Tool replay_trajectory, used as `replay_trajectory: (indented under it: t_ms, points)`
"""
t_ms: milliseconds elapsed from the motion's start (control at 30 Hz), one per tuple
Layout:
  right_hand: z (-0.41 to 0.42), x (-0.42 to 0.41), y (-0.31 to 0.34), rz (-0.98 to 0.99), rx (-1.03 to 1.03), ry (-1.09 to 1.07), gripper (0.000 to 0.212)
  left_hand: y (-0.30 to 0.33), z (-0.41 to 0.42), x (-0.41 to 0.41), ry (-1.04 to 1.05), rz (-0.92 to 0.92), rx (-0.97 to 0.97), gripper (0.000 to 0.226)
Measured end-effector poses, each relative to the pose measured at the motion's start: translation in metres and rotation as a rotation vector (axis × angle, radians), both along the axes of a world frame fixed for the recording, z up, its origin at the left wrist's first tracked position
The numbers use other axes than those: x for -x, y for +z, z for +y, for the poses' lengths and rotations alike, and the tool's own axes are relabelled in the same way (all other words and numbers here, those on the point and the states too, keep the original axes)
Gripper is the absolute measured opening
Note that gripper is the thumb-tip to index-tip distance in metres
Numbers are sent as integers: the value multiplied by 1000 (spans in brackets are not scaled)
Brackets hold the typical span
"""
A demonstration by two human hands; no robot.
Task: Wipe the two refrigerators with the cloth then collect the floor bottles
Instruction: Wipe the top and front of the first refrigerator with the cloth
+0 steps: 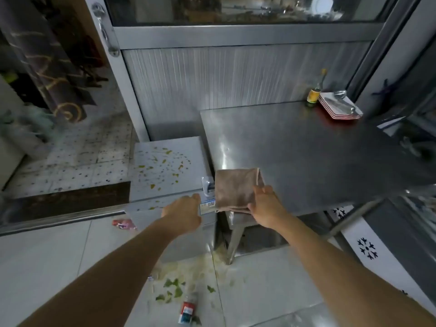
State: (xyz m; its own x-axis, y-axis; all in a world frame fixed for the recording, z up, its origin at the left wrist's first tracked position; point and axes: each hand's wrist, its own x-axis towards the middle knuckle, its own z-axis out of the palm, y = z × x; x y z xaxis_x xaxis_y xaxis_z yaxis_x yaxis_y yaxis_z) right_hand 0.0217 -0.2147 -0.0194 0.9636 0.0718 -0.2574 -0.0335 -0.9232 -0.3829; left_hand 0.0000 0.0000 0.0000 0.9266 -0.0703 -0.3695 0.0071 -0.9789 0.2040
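Note:
A low grey chest refrigerator (165, 166) stands in the middle, its lid spattered with green and orange food bits. Beside it on the right is a larger steel-topped unit (306, 156). A folded brown cloth (236, 187) lies on that unit's near left corner. My right hand (266, 206) grips the cloth's near right edge. My left hand (184, 213) has its fingers curled at the small refrigerator's front right corner; whether it holds the edge is hidden. Two plastic bottles lie on the floor: one with a red-and-white label (187, 311) near me, one pinkish (123, 224) at the left.
A glass bottle with a yellow label (315, 93) and a stack of red-rimmed plates (339, 107) with a ladle sit at the steel top's far right. Green leaf scraps and spilled mess (174, 289) cover the floor tiles in front. A doorway with a metal threshold opens on the left.

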Motion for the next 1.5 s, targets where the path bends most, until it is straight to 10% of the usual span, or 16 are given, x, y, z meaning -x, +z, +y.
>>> replay_trajectory:
  t_ms: [400,667,933,1167,1300,1400,1500]
  points:
    - [15,-82,-51,-34,74,-270,86,-59,1,-79,9,1,46,43]
    - [35,-102,-45,-111,-161,-228,33,-55,8,-88,107,68,105,44]
    - [66,-126,-7,-156,-379,26,28,-25,38,-97,212,82,238,42]
    - [129,-157,24,-46,-796,-45,29,-8,83,-123,525,121,654,27]
    - [163,-163,31,72,-1021,-153,30,-2,108,-144,762,379,1298,32]
    - [183,-161,19,95,-910,-222,34,-14,130,-154,833,519,1613,28]
    - [195,-152,-2,4,-694,-274,48,-34,147,-166,850,421,1478,26]
